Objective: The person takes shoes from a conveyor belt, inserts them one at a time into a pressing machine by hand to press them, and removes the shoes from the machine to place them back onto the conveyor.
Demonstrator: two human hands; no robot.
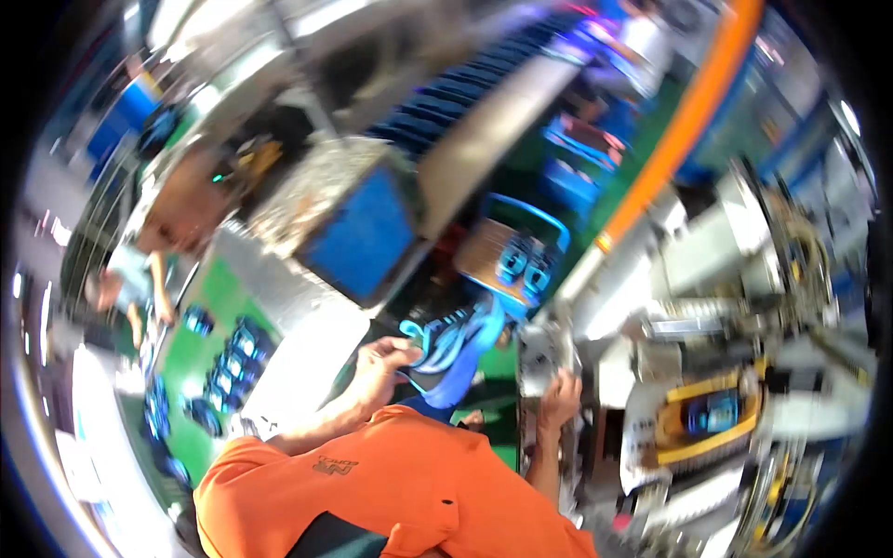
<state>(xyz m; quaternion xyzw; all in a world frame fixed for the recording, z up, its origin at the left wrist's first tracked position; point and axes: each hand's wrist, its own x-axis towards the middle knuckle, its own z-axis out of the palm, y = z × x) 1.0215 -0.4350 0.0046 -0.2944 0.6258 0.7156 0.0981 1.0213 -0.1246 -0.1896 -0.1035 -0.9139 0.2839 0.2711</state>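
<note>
My left hand (pixel 379 365) pinches the edge of a blue shoe upper (pixel 456 349) with light blue trim, which hangs tilted in front of my orange shirt. To the right, my right hand (pixel 561 397) is raised against the edge of a metal machine part (pixel 549 353); its fingers are bent, and blur hides whether anything is between them. Further right, a yellow-framed mould (pixel 712 416) on the machine has a blue piece inside.
Several blue shoe parts (pixel 228 372) lie on a green surface at left. A blue-sided block (pixel 358 237) stands ahead, beside a stool (pixel 493 256) carrying blue items. An orange pole (pixel 684 130) slants at right. A person (pixel 135 288) is at far left, another (pixel 642 46) at the top right.
</note>
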